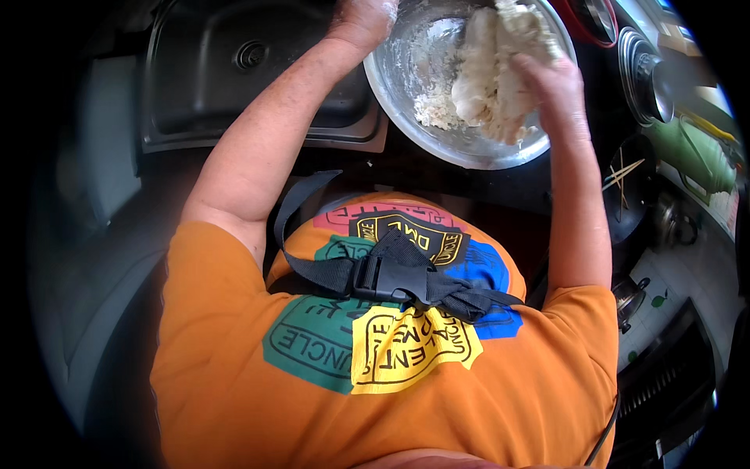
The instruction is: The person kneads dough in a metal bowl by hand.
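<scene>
A large metal mixing bowl stands on the dark counter at the top of the view. Inside it lies a rough mass of pale dough, with loose floury crumbs at its lower left. My right hand reaches over the bowl's right side and grips the dough, which hangs in a thick, shaggy piece. Some of its fingers are hidden behind the dough. My left hand, dusted with flour, is at the bowl's upper left rim, cut by the picture's top edge; its fingers are mostly out of sight.
Left of the bowl is a stainless steel sink. To the right are stacked metal bowls, a red-rimmed container, a green jug, a dark pan with wooden sticks, and a lidded pot.
</scene>
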The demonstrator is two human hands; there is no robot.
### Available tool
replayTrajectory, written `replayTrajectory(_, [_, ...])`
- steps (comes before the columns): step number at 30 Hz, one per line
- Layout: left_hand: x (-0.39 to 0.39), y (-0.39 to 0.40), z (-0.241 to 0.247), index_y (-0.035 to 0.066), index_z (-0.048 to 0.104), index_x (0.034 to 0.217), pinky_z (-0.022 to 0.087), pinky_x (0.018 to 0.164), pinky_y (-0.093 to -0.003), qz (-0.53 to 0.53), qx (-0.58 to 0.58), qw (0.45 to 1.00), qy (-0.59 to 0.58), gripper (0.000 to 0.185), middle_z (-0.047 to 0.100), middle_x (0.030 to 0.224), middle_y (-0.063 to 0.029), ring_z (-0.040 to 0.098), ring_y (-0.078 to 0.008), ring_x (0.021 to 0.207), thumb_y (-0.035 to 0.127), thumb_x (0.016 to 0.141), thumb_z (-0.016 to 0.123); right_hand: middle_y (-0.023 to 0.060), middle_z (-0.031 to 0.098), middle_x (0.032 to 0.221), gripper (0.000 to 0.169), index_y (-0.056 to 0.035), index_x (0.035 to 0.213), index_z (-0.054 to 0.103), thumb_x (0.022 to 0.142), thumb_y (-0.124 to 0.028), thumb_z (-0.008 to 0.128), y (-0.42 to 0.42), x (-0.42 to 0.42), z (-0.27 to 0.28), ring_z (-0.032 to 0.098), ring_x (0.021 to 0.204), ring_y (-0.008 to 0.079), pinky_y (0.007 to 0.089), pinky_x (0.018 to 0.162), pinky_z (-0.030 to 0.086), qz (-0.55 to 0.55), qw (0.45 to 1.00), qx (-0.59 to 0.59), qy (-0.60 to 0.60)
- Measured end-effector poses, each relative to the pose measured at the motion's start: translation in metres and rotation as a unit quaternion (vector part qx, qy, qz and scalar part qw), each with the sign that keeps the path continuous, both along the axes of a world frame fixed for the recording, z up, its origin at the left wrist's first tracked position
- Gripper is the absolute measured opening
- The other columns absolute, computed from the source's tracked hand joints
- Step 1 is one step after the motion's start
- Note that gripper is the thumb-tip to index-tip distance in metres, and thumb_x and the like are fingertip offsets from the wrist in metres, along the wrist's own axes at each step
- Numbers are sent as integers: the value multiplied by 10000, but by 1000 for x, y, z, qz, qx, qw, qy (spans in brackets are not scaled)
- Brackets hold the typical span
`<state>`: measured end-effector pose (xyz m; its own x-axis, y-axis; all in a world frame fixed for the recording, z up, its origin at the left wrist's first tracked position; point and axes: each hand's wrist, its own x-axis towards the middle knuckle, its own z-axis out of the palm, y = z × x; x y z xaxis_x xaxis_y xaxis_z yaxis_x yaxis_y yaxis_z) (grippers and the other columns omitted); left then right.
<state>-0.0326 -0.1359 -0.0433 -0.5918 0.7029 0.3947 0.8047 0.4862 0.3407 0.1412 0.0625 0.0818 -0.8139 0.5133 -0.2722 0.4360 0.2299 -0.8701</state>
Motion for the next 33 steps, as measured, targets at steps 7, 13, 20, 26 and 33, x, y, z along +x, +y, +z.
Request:
replayTrajectory(7, [-4,6,-11,74,635,918,526,676,-465,-24,70,997,-28,120,589,900,-185,628,-380,789,111,868,533,196,691,1042,533,3,1211,601,796,-301,741,-66,-3,-26,678,962,303,375,859,522,113,975,141,-131])
replayTrajectory(13, [4,10,-4,59,628,911,521,672,-464,45,65,985,-150,116,597,855,-177,631,-375,788,129,882,541,174,624,764,73,-38,869,626,807,-40,586,-36,28,-21,657,750,251,374,676,499,183,915,271,-235])
replayTrajectory(20, [9,6,33,36,559,925,494,672,-486,107,127,943,-288,201,644,830,-233,597,-470,835,231,954,598,233,617,736,89,-15,808,607,727,-23,570,-51,7,-78,606,688,411,465,661,473,251,911,222,-241])
replayTrajectory(26, [13,7,21,47,560,962,499,685,-483,99,142,934,-312,177,651,823,-224,608,-462,849,220,952,597,131,602,663,121,-23,828,636,742,6,556,-38,-40,-92,600,585,254,375,572,485,350,876,86,-321])
replayTrajectory(33, [2,11,23,43,556,954,500,681,-474,89,151,931,-321,155,651,809,-218,612,-458,828,193,950,594,229,599,730,51,-11,770,581,732,-35,557,-25,-30,-46,610,700,378,451,681,475,127,959,214,-135])
